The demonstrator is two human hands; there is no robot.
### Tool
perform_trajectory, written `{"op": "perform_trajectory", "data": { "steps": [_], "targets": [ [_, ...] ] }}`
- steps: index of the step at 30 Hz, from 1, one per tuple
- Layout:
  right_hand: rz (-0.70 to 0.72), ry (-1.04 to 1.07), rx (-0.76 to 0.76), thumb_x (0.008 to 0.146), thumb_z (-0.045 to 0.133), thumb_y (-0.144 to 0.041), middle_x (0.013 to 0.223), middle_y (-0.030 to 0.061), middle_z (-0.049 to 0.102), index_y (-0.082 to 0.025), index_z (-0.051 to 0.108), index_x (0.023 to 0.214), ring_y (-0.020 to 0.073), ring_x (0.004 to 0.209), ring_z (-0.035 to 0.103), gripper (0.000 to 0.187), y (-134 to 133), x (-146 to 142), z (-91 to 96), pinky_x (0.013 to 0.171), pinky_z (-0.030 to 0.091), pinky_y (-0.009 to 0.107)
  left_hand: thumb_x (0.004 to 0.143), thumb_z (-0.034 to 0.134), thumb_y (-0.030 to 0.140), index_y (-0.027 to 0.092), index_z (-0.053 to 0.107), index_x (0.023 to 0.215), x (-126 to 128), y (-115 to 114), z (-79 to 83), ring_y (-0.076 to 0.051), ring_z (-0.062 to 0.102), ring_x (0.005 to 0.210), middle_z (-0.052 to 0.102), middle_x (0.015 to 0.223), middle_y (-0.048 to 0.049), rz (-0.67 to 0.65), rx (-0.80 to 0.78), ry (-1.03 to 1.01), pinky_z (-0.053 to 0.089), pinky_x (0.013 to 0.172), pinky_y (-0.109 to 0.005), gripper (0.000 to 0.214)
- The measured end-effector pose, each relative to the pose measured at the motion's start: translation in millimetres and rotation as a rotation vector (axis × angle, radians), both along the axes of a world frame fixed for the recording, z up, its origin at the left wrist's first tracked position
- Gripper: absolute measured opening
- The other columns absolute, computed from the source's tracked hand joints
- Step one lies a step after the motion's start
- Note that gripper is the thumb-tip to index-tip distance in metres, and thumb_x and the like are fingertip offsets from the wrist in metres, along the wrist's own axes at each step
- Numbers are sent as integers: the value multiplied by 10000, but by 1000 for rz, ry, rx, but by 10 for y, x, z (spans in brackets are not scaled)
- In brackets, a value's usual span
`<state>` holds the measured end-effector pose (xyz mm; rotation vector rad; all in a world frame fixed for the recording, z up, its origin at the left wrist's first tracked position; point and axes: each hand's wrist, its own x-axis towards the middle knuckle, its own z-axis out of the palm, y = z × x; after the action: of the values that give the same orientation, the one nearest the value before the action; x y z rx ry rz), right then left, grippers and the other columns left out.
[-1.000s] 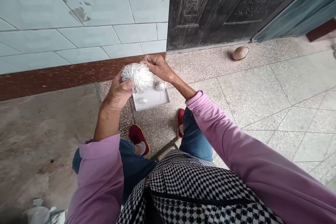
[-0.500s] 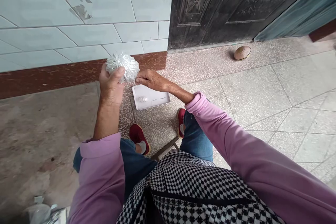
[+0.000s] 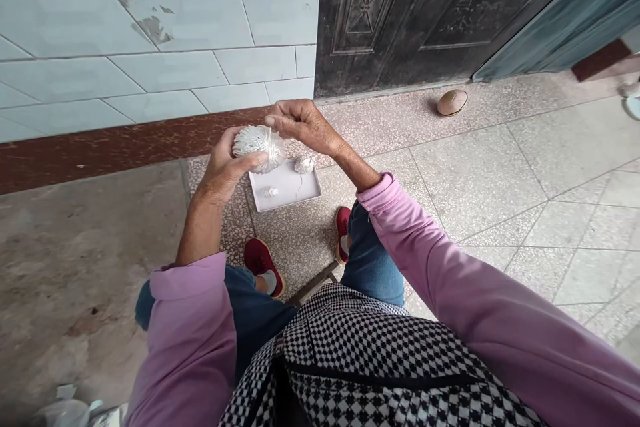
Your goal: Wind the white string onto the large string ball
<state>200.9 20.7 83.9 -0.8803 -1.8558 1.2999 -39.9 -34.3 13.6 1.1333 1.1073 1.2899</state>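
Note:
My left hand (image 3: 220, 170) is wrapped round a ball of glossy white string (image 3: 257, 145), thumb across its near side. The ball's strands bunch outward on the left, and a few turns cross it near its right end. At the ball's upper right, my right hand (image 3: 305, 125) has thumb and forefinger pinched together; whatever is between them is too fine to make out. Below both hands, a shallow white tray (image 3: 285, 197) lies on the floor. Inside are a small white bundle (image 3: 269, 192) and a whitish ball (image 3: 305, 165), with a thin strand beside it.
A tiled wall (image 3: 150, 73) and a dark carved door (image 3: 380, 20) stand ahead. A brownish rounded object (image 3: 452, 103) lies by the door. My red shoes (image 3: 263, 263) are either side below the tray. Plastic litter (image 3: 65, 410) lies at the lower left.
The ball has turned and moved right and down in my left hand, showing its wound side. My right hand has risen and shifted right, uncovering the whitish ball in the tray.

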Motion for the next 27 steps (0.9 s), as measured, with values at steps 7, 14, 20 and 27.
{"op": "perform_trajectory", "data": {
  "steps": [7,14,20,27],
  "targets": [
    [-2,107,-48,1269,897,-609,756,-57,422,-282,505,804,162,760,348,690,77,-44,-137,725,369,347,725,1140,505,263,861,1309,67,-155,129,-410,846,1190,881,1120,-122,-252,-112,-196,742,1082,-567,691],
    [-136,32,-80,1234,954,-605,746,-61,324,-297,408,812,189,784,402,756,174,-129,-261,718,412,322,580,1279,701,283,786,1419,234,-159,158,-498,839,1440,905,1271,-149,-140,-50,-241,744,1220,-679,1058],
    [-110,31,-75,1328,752,-655,737,-78,315,-306,409,791,156,821,398,727,303,-158,-440,743,385,318,661,1224,567,239,803,1278,294,-173,206,-508,834,1450,910,1216,-148,-22,-68,-270,716,1271,-704,816],
    [-94,36,-30,1319,820,-492,828,-52,392,-273,468,861,192,838,395,618,331,-237,-560,785,413,305,676,1103,508,246,828,1362,210,-136,276,-535,729,1652,918,1309,-178,-56,-50,-375,688,1356,-708,784]
  ]
}}
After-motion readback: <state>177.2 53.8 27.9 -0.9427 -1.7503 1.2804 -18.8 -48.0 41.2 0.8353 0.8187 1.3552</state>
